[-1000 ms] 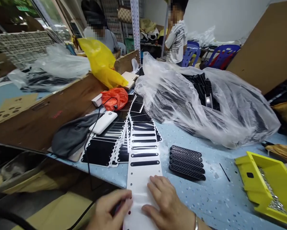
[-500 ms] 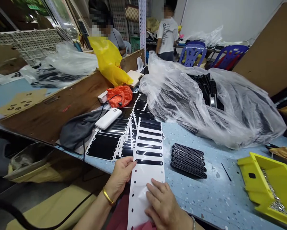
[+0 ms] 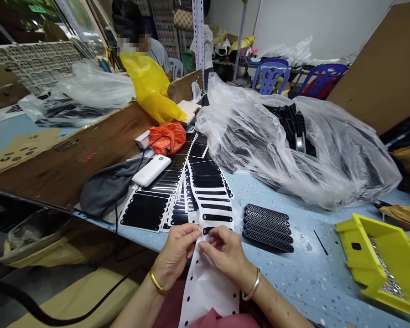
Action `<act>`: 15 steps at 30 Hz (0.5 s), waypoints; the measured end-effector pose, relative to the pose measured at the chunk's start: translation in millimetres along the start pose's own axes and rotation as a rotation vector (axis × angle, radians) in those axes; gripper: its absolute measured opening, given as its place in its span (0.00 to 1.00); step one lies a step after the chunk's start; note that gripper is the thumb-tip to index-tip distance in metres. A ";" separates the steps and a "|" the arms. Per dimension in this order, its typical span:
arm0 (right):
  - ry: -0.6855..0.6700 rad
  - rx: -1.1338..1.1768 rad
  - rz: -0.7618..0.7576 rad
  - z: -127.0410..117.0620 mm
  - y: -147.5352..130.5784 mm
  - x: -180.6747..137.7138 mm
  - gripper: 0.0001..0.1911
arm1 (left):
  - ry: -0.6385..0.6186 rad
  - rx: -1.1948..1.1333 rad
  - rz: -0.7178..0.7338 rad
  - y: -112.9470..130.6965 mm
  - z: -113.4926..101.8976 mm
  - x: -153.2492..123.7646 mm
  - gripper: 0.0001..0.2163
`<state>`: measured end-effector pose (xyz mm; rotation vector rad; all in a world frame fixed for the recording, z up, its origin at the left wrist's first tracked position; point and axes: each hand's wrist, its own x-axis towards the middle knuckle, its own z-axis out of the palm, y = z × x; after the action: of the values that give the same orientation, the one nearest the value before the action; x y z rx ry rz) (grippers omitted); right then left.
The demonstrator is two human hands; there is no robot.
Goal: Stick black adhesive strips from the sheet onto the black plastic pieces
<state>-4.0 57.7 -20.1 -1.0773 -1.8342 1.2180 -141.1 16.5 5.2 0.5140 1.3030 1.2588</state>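
Observation:
A long white backing sheet [image 3: 213,278] runs from my lap onto the table, with a row of holes along its left edge. Glossy black strips [image 3: 217,217] with rounded, holed ends lie across its far part. My left hand [image 3: 178,243] is closed, thumb and forefinger pinching the sheet's left edge beside the nearest strip. Close by, my right hand [image 3: 227,253] hovers over the sheet with bent fingers, its thumb and forefinger slightly apart near that strip's left end. The strip's right part is hidden behind my right fingers. Right of the sheet sits a group of black mesh-patterned strips [image 3: 268,228].
More black-strip sheets [image 3: 145,209] are spread beyond, under a white power bank [image 3: 152,171] and a grey cloth [image 3: 105,187]. A yellow bin [image 3: 348,237] of small metal parts stands right. Clear plastic [image 3: 246,136] covers black goods behind. A person [image 3: 160,52] sits across the partition.
My right hand has moved up the sheet from its blank lower part to the nearest strip. My left hand stays at the edge. The view has shifted slightly.

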 end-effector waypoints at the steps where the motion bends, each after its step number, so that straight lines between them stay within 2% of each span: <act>1: 0.002 0.024 0.050 1.0 -1.8 1.6 0.13 | -0.016 0.015 0.009 -1.0 2.1 1.0 0.11; 5: 0.008 0.124 0.170 0.0 -5.6 7.6 0.16 | -0.029 0.059 0.038 -6.7 6.1 4.6 0.11; 9: 0.050 0.240 0.186 -12.3 -3.8 9.8 0.12 | 0.064 0.176 0.118 -8.4 -5.3 12.7 0.11; 13: 0.139 0.294 0.195 -49.3 -2.2 -2.1 0.11 | 0.330 0.654 0.348 -2.6 -32.6 27.6 0.10; 15: 0.197 0.339 0.219 -76.5 -1.2 -12.6 0.09 | 0.395 0.925 0.434 0.4 -45.9 33.5 0.11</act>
<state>67.1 75.0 5.3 -1.1756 -1.3300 1.4319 -189.5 30.4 -21.2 1.2971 2.1946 1.0638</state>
